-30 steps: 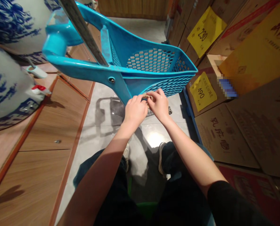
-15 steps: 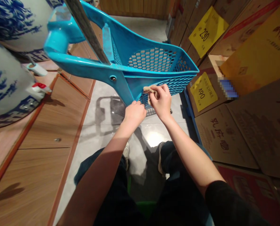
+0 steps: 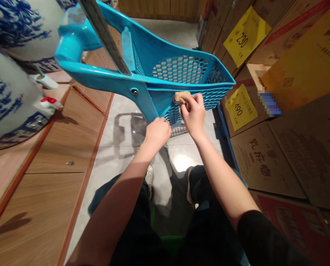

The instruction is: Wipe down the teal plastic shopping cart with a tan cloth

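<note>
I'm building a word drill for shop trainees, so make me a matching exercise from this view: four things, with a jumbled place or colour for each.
1. Cloth
2. Basket
3. 490 sign
4. Large jars

A. White with blue designs
B. Yellow, on the stacked boxes
C. In the right hand
D. Bright blue, with openwork sides

Pairs: 1-C, 2-D, 3-B, 4-A
</note>
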Demonstrator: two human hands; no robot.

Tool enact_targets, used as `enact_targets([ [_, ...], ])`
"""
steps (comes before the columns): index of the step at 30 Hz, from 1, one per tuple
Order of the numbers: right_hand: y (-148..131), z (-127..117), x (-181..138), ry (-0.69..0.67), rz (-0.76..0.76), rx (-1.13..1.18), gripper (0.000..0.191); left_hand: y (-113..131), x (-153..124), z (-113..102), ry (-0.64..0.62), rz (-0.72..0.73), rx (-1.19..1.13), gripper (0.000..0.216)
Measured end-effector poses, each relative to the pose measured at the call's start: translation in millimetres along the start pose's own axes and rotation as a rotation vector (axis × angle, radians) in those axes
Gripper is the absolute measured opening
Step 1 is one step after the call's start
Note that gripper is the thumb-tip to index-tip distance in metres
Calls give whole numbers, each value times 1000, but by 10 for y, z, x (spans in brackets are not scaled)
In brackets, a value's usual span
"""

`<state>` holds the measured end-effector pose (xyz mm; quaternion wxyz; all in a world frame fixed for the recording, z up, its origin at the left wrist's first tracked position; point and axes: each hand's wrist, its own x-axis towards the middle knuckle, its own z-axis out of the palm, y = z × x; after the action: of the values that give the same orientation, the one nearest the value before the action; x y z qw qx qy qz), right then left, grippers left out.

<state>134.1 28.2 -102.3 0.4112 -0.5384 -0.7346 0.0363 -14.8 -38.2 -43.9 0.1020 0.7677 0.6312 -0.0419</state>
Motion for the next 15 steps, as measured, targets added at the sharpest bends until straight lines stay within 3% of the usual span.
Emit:
enact_targets([
  [2,-15,-13,-14,-40,-42,-38,32,-2,16,-13,-64,-38,12,48],
  [6,-241,42,-165,-337,-136,-147,29,-45,42,19,-313,-86,82,47],
  [8,-319,53,-201,-377,-119,-145,30,-72,33,53,-395,-86,103,43],
  [12,-318,56,-182,-280,-60,-19,35,-103,-8,84,-406,-75,99,42],
  [15,-310,101,-202,-339,-52,39,35,-118,-21,56,-316,-62,83,46],
])
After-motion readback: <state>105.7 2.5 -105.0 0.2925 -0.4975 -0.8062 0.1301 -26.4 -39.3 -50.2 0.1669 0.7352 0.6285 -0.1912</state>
